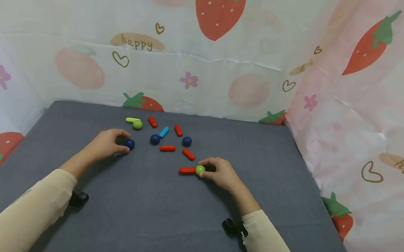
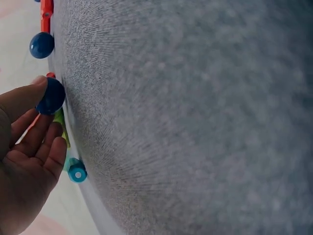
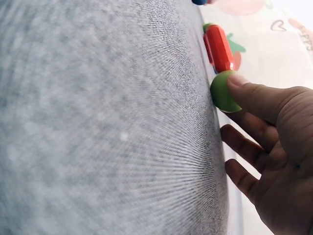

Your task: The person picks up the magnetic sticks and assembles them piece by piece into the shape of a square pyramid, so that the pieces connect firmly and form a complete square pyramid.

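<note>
Your left hand (image 1: 107, 143) pinches the blue ball (image 1: 129, 144) while your right hand (image 1: 219, 173) pinches the green ball (image 1: 200, 170), steadying it against the red rod (image 1: 187, 170).

The strawberry-print backdrop (image 1: 206, 64) carries the word "happy", once behind the table and once at right.

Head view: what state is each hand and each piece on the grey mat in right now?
left hand: pinching a blue ball that rests on the mat
right hand: pinching a green ball
red stick: lying flat, its end against that green ball
other blue balls: loose on the mat, untouched
blue stick: lying flat, loose
green stick: lying flat beside a second green ball
grey mat: flat
</note>
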